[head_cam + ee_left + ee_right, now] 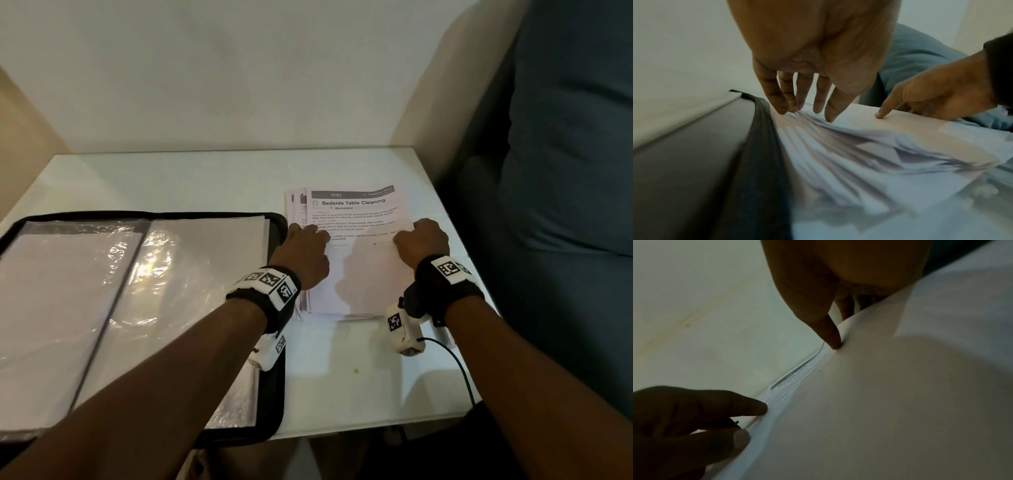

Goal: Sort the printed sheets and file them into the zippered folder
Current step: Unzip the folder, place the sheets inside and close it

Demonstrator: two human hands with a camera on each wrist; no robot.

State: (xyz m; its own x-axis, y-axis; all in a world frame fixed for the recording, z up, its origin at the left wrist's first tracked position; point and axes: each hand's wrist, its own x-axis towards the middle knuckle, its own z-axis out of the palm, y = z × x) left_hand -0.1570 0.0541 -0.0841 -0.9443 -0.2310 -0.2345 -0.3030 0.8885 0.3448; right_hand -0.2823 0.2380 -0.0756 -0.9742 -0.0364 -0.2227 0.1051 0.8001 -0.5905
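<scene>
Black-edged zippered folder (274, 240) with clear glossy sleeves; white printed sheets (356, 219) with dark grey header; white tabletop (205, 178); black-and-white checkered wristbands (270, 284).

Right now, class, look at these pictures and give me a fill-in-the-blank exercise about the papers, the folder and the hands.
1. The top sheet is titled "Bedside Table ____".
2. The folder lies ____ on the table.
3. The paper stack lies to the ____ of the folder.
4. Both the left hand and the right hand touch the ____.

Answers: Cleaning; open; right; stack
</scene>
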